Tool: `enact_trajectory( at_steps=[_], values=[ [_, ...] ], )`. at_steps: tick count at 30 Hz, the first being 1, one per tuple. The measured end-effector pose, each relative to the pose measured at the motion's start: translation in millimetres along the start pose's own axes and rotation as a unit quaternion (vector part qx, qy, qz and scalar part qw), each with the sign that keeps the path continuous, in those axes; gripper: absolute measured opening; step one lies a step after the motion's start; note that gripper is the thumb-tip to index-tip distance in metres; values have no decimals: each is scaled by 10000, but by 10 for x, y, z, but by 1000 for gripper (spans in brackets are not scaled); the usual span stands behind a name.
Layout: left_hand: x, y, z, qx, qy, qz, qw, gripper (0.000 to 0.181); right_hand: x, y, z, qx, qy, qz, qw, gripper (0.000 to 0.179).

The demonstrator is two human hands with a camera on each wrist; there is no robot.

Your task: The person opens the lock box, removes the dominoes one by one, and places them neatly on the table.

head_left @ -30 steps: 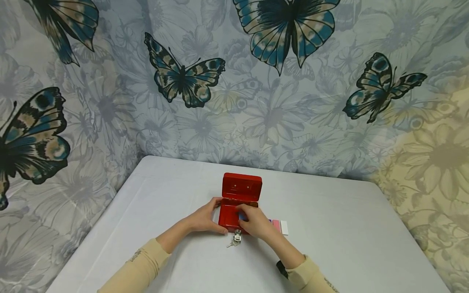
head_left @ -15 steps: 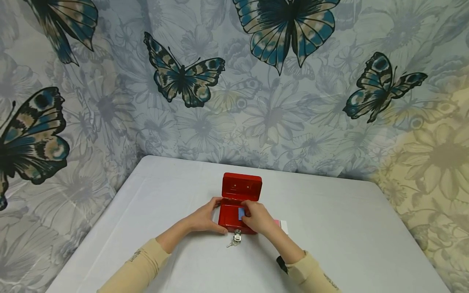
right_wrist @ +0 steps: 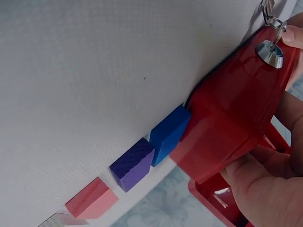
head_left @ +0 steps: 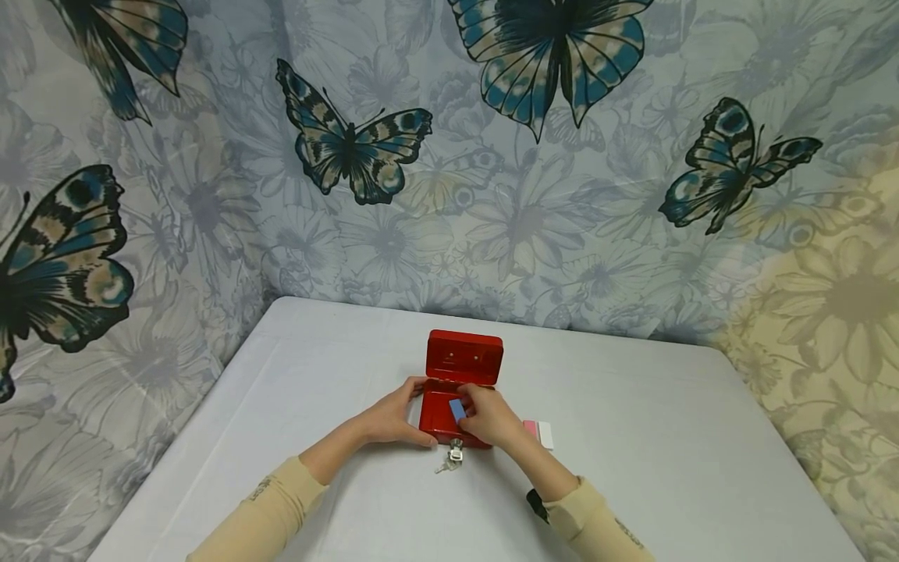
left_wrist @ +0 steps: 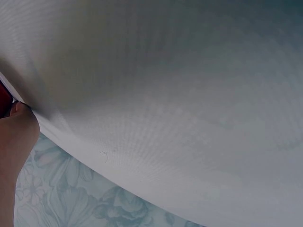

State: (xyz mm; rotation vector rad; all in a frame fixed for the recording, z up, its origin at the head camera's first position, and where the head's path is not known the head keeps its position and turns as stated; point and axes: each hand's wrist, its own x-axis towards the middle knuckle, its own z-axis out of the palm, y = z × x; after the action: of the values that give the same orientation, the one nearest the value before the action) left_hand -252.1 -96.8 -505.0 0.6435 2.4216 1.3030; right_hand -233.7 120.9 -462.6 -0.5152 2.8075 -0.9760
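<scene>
A red metal cash box (head_left: 437,415) stands on the table with its lid (head_left: 463,359) raised. My left hand (head_left: 389,415) holds the box's left side, thumb at the front corner and fingers toward the back. Inside the box, my right hand (head_left: 489,417) pinches a light blue block (head_left: 457,410), which is tilted. Its grip is out of sight in the right wrist view, where the hand (right_wrist: 270,189) reaches over the box wall (right_wrist: 227,109). From the front lock (right_wrist: 271,54) hang keys (head_left: 449,464). Only part of my left hand (left_wrist: 19,137) shows in the left wrist view.
Beside the box's right wall lie a dark blue block (right_wrist: 170,135), a purple block (right_wrist: 133,163), a pink block (right_wrist: 92,198) and a white block (head_left: 545,435) in a row. The white-covered table (head_left: 337,343) meets butterfly-patterned cloth (head_left: 520,218) behind.
My right hand first shifted slightly back and right inside the box. The light blue block has since turned to a slant and moved a little left. My left hand has stayed in place.
</scene>
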Motion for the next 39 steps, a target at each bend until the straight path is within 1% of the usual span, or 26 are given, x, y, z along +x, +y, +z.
enact_trajectory(
  at_steps=[11, 17, 23, 30, 39],
  values=[
    [-11, 41, -12, -17, -29, 12, 10000, 100, 26, -9, 25, 63, -152, -235, 9996, 45],
    [-18, 48, -17, -91, -22, 99, 9999, 98, 51, -18, 48, 104, -280, -134, 9995, 43],
    [-15, 26, -16, -41, -87, 72, 9999, 99, 80, -8, 92, 275, -357, 23, 9990, 42],
    [-2, 10, -4, -2, -78, 22, 10000, 101, 109, 5, 137, 389, -417, -52, 9984, 38],
    [-4, -1, -5, -74, -57, 94, 9999, 100, 157, -13, 172, 327, -465, -184, 9982, 39]
  ],
)
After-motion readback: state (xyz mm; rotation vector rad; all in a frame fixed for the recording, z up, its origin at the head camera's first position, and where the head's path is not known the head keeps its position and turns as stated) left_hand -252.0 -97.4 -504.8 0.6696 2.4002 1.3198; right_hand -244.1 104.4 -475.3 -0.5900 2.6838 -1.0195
